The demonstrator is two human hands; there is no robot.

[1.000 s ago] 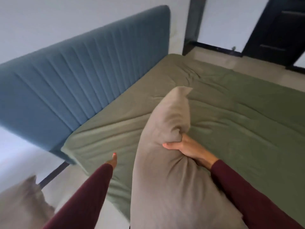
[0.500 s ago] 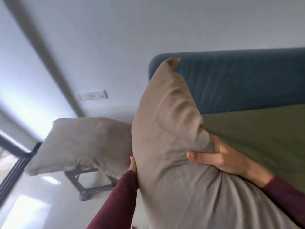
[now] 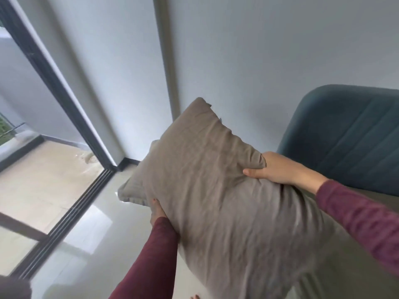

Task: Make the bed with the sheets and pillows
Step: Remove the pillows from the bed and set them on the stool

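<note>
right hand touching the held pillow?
Touching. The head view shows the right hand gripping the taupe pillow at its right edge, thumb pressed onto the fabric.

We see a taupe cloth pillow (image 3: pixel 218 203), matt and finely creased, its weave soft-looking. To the right stands a teal upholstered headboard (image 3: pixel 349 139), matt fabric with stitched channels. The pale tiled floor (image 3: pixel 90 240) on the left is smooth and glossy, mirroring light. The dark sliding-door frame (image 3: pixel 58 87) looks smooth; our maroon sleeves (image 3: pixel 151 262) are matt knit.
</note>
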